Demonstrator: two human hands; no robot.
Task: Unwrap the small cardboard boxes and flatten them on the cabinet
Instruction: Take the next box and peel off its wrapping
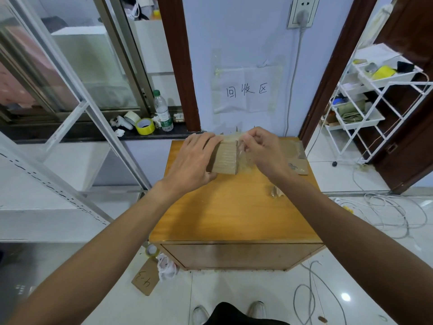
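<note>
- left hand wraps the left side of the box, fingers over its top and thumb at the near edge, so the box cannot slide when i pull.
- right hand is curled, its thumb and fingertips pinching a strip of clear tape at the box's far top edge. i judge the pinch sits there because that is where the strip lifts from the seam.
- box is at the middle of the frame, over the far part of the cabinet. it is not yet flattened, and i cannot tell if its base rests on the wood.
- flat cardboard lies at the cabinet's far right corner, just beside my right wrist. it looks like a done piece kept out of the working spot.
- scrap of crumpled tape sits near the cabinet's right edge, apart from the box.
- next, i think, comes a steady pull along the seam with the left hand firm, or the tape may tear short.
</note>
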